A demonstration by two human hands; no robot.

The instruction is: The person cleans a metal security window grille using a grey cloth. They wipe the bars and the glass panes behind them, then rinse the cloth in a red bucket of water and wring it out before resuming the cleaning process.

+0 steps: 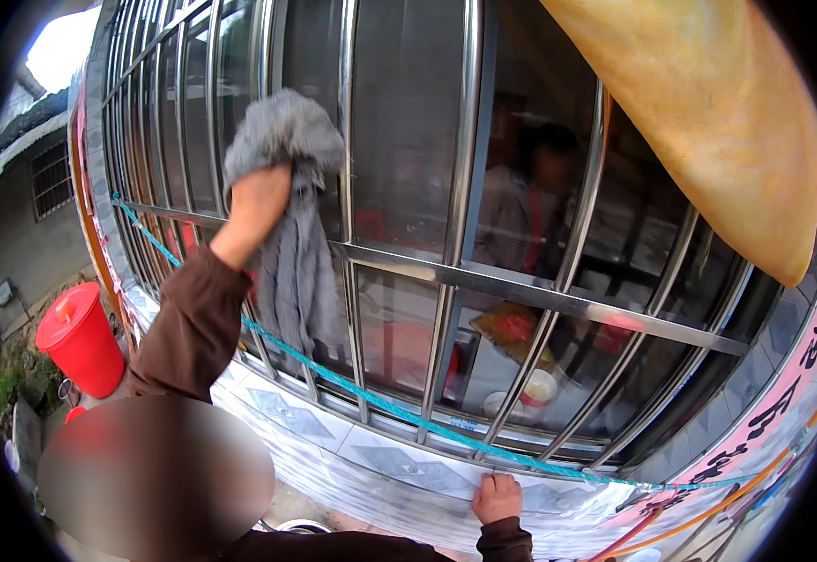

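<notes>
My left hand [261, 204] is raised at the left of the centre, closed on a fluffy grey cloth [292, 130]. The cloth is bunched above the hand and hangs in long folds in front of the metal window bars [462, 140]. Behind the bars are glass window panes [408, 105]. Low in the view, my right hand [498, 497] rests with curled fingers at the edge of the patterned tile ledge [408, 467]; its fingertips are hard to make out. Both arms have brown sleeves.
A teal rope [380, 400] crosses before the bars. Yellow fabric [718, 133] hangs upper right. A lidded red bucket [85, 344] stands left. Behind the glass are a person [521, 211] and bowls [538, 388]. Pink paper [760, 421] bears writing. A blurred oval covers the lower left.
</notes>
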